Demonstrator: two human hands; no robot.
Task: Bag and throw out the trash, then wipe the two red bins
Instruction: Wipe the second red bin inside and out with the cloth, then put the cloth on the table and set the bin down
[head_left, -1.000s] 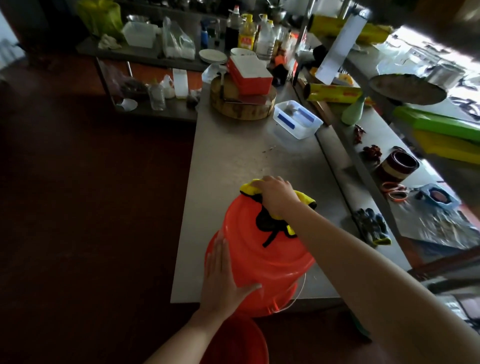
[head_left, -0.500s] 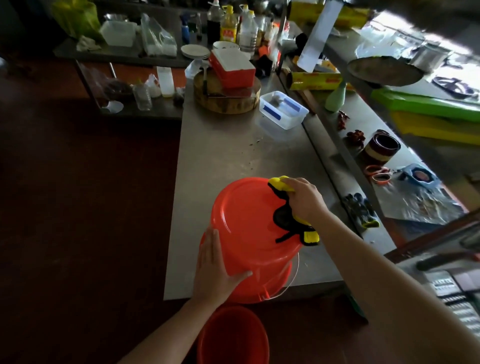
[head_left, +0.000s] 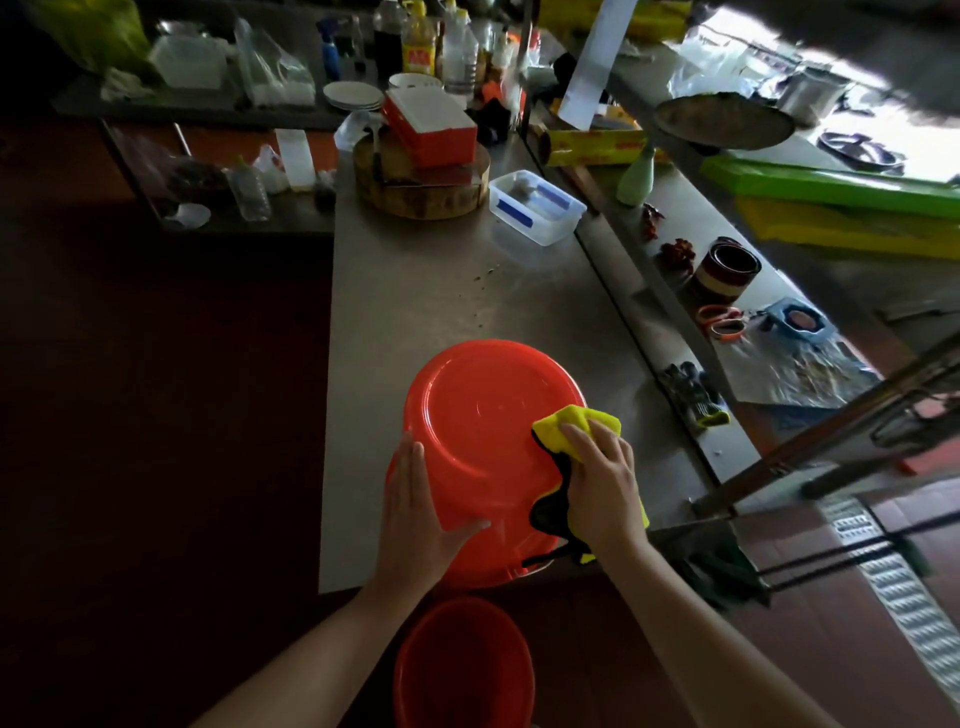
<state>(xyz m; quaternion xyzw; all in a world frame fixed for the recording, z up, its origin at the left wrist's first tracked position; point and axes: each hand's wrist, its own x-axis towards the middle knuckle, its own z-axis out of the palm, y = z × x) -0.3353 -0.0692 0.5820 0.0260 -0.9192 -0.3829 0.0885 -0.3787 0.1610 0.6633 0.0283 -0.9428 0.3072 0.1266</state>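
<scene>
While the left hand (head_left: 415, 514) lies flat, fingers straight, against the near side of the upturned red bin (head_left: 478, 415), the right hand (head_left: 605, 493) presses a yellow cloth (head_left: 566, 423) against the bin's right edge, fingers laid over it rather than clenched. The bin stands bottom-up between both hands at the near edge of the steel table (head_left: 415, 291). A second red bin (head_left: 462, 670) stands open on the floor below, between the forearms. Well beyond the hands sit a clear plastic box (head_left: 537, 207) and a round wooden block (head_left: 421, 182).
</scene>
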